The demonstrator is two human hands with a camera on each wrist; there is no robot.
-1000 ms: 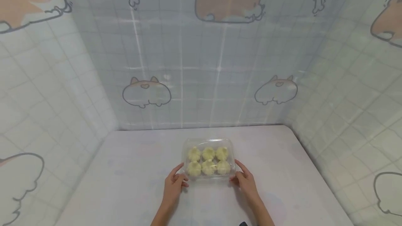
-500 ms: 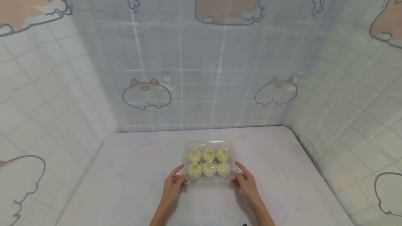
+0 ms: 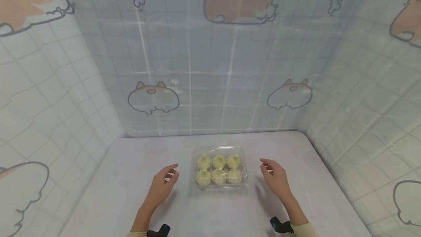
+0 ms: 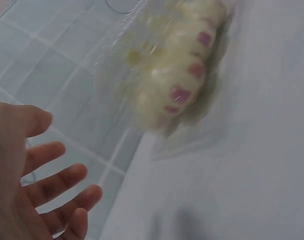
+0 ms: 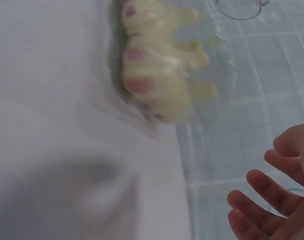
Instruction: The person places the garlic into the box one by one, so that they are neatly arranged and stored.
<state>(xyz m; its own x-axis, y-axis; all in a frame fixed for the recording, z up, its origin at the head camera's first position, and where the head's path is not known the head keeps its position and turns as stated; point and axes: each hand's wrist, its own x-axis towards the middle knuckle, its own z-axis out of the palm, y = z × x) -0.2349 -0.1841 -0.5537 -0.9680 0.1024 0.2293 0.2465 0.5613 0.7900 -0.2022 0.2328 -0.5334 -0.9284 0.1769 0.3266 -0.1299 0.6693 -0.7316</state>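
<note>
A clear plastic clamshell box (image 3: 217, 150) lies on the white table, its front edge towards me. Through its lid show several pale yellow garlic bulbs (image 3: 219, 176) in two rows; in the wrist views they carry pink-purple patches and look blurred. My left hand (image 3: 162, 183) hovers to the left of the box, apart from it, with loosely bent fingers and nothing in them. On the other side my right hand (image 3: 275, 179) is likewise raised off the table, bare and clear of the box. Both wrist views show the fingers (image 4: 62, 180) spread apart.
The white table (image 3: 144, 156) is bounded by a tiled-pattern curtain (image 3: 210, 61) with cartoon dogs at the back and on both sides. Black wrist cameras (image 3: 281, 225) sit on both forearms near the bottom of the head view.
Both hands have let go of the box's front corners and drawn outward, left hand to the left, right hand to the right. The box stays in about the same place.
</note>
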